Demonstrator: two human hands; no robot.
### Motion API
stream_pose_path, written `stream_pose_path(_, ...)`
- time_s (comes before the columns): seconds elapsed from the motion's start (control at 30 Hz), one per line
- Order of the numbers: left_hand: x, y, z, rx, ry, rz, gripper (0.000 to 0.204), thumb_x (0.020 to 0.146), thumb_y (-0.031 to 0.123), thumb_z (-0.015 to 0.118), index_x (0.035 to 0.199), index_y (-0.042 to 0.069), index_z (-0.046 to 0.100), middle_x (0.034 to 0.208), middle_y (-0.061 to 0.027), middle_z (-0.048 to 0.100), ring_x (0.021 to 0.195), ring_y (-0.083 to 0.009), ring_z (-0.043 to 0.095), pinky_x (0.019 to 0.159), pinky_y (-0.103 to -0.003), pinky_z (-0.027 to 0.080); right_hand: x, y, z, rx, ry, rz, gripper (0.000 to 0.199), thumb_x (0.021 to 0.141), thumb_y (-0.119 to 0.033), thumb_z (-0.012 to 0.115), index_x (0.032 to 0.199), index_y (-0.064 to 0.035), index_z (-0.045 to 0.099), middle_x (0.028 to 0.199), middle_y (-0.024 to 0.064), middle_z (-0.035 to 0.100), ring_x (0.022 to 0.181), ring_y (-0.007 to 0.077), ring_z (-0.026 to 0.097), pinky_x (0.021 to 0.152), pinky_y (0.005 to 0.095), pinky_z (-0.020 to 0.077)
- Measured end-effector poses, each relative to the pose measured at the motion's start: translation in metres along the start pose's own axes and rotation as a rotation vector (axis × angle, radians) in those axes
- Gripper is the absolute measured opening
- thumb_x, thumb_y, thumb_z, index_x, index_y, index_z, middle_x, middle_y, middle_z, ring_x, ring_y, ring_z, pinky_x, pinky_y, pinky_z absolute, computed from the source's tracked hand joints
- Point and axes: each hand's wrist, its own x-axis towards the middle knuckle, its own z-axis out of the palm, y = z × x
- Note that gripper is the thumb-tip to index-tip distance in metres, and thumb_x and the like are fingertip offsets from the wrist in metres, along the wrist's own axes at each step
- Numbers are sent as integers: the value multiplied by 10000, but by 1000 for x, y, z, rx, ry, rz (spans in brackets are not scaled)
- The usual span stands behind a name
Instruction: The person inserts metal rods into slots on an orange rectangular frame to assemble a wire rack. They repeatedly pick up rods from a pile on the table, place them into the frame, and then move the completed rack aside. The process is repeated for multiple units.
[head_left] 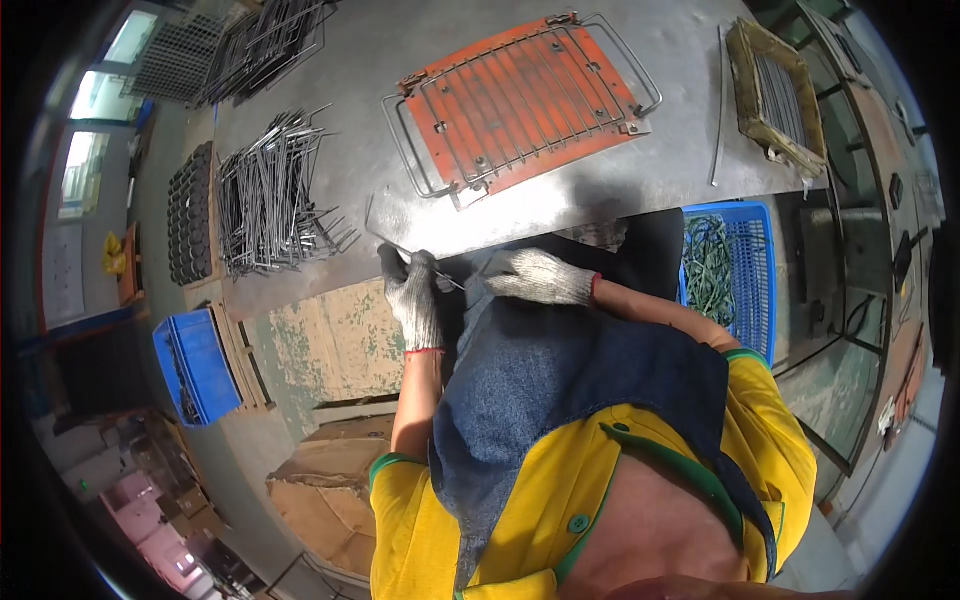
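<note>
At the table's front edge my left hand (412, 300), in a white knit glove with a red cuff, is closed around a thin bent metal rod (378, 232). One end of the rod rises over the tabletop; the other slants down toward my right hand. My right hand (543, 277), gloved the same way, is held in front of the denim apron (530, 370). Its fingers are pressed together; whatever they hold, if anything, I cannot make out. Beyond both hands an orange fixture plate (525, 105) lies on the metal table (350, 95), carrying a wire rack (520, 85) with looped end handles.
A pile of metal rods (275, 190) covers the table's left side, with wire frames (265, 45) behind it. At the right stands a box of rods (780, 95). Blue crates (765, 290) (205, 365) flank the table below. A cardboard box (330, 490) sits near my left elbow.
</note>
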Motion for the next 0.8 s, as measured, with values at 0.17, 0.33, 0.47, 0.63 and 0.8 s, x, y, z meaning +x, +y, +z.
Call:
stream_pose_path(0.17,-24,50,67,-166,-20,135,369,1002,127,578,1341,22,478,874,-55,613,759,-95,591,614,-240,479,-14,-90,-49,448,142,117,344,967,-187,572,1276,-38,599,915,118,681,676,182,670,692,329,554)
stream_pose_path(0.33,11,78,133,46,-347,255,557,999,131,572,1466,-57,333,963,-68,669,816,-111,644,691,-231,522,-24,-87,-90,313,506,-42,315,958,-209,608,1203,-13,640,982,85,687,806,125,651,732,277,536)
stream_pose_path(0.47,23,88,211,236,-420,171,368,918,71,526,1273,26,442,789,-121,681,628,-166,661,468,-283,509,-39,-74,-132,351,747,146,319,968,-274,584,1124,-4,654,862,31,632,660,88,581,592,250,500)
stream_pose_path(0.63,70,56,283,636,-416,246,289,887,149,632,1129,22,538,730,-89,658,607,-160,655,533,-314,517,-38,-12,-171,64,896,132,243,954,-255,594,1076,-54,653,889,77,651,684,223,628,640,340,526)
stream_pose_path(0.8,90,42,311,786,-519,252,268,882,176,634,1092,24,569,713,-89,657,575,-176,648,541,-329,508,-28,15,-192,30,938,240,339,979,-342,587,1092,-31,662,760,37,605,574,97,556,529,257,475)
